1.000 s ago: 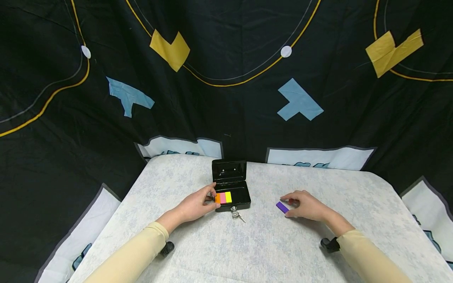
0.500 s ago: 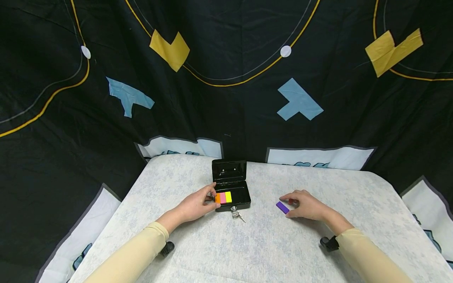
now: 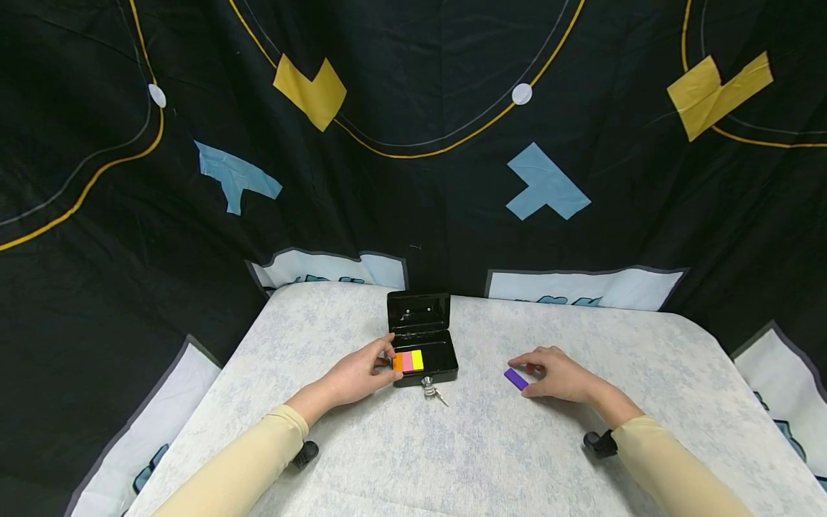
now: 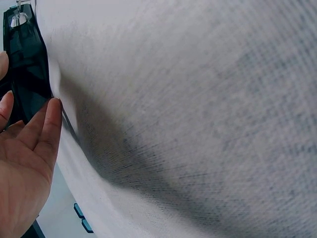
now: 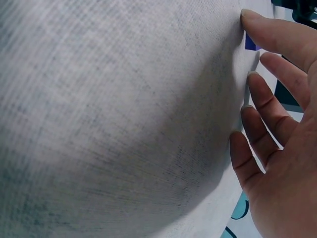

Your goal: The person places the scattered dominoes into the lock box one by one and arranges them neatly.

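An open black cash box [image 3: 443, 353] stands near the table's middle, its lid raised. Inside, on its left side, lie an orange block [image 3: 397, 362], a pink block [image 3: 407, 361] and a yellow block [image 3: 417, 360], side by side. My left hand [image 3: 354, 375] rests at the box's left side, index fingertip near the back, thumb at the front corner. A flat purple block [image 3: 515, 379] lies on the cloth at the right. My right hand [image 3: 561, 375] is spread around it, thumb tip right at its near end and index tip slightly beyond its far end. Both hands' other fingers are relaxed.
A lock with keys [image 3: 429, 388] sticks out from the box front. White patterned cloth [image 3: 465, 445] covers the table between the arms. A black curtain [image 3: 413, 208] hangs behind the table's back edge. Each wrist carries a black camera mount [image 3: 601, 444].
My right index finger has shifted slightly left and the thumb slightly right, widening around the purple block. The left hand, the box and the blocks look the same.
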A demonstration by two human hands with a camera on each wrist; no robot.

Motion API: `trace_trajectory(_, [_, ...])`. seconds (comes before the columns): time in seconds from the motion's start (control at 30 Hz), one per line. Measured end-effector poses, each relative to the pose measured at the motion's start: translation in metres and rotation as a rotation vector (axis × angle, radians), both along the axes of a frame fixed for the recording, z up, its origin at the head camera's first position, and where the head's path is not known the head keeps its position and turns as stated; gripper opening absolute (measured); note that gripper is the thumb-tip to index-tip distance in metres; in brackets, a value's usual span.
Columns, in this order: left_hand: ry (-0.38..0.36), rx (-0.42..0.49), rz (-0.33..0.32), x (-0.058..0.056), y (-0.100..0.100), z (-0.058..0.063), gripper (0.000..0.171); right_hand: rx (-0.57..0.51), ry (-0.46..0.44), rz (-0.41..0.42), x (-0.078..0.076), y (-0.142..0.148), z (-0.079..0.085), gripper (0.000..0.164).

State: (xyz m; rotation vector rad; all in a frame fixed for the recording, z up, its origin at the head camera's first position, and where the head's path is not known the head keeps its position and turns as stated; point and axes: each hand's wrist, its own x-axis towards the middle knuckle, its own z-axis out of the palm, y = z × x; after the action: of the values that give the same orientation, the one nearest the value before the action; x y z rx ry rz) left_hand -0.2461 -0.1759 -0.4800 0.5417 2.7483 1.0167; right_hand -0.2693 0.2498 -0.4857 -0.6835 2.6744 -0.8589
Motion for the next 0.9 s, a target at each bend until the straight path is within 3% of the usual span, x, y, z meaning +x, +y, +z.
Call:
trace_trajectory(0.37, [-0.001, 0.006, -0.003, 0.0, -0.0001, -0.0004, 0.029, -0.004, 0.001, 0.025, 0.0009, -0.0008, 0.0018, 0.052])
trace_trajectory(0.9, [0.001, -0.003, 0.002, 0.0014, -0.0003, 0.0014, 0.028, 0.02, -0.002, -0.001, 0.0022, -0.0026, 0.0028, 0.05])
